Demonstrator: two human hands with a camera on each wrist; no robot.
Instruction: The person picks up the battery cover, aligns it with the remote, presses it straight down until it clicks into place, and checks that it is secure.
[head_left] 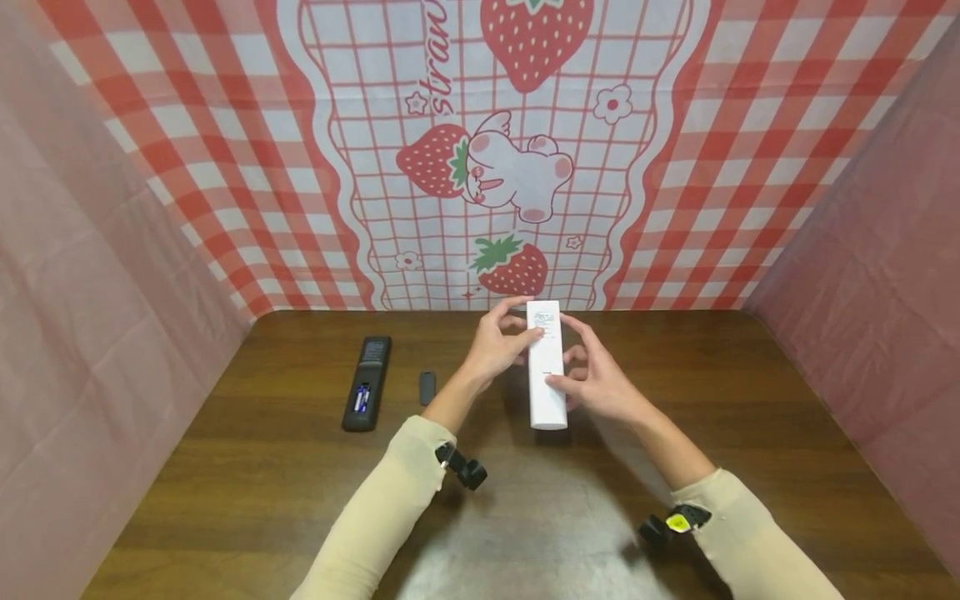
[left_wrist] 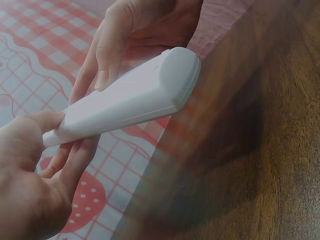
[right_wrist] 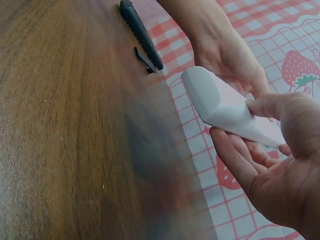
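Observation:
Both hands hold a white remote control (head_left: pixel 546 408) above the table, its back with a printed label turned up. My left hand (head_left: pixel 491 343) grips the far part from the left, thumb on the label area. From the right, my right hand (head_left: pixel 606 385) grips it lower down, its thumb pressing near a small dark mark on the back. In the left wrist view the remote's rounded near end (left_wrist: pixel 180 75) shows, the battery cover closed as far as I can see. The right wrist view has the right fingers (right_wrist: pixel 232 155) under the remote.
A black remote (head_left: pixel 372 367) lies left on the brown wooden table (head_left: pixel 510 533), with batteries (head_left: pixel 362 398) in its uncovered compartment. Beside it is a small black battery cover (head_left: pixel 427 388). A strawberry-print cloth (head_left: pixel 637 167) hangs behind, and pink cloth (head_left: pixel 862 217) at the sides.

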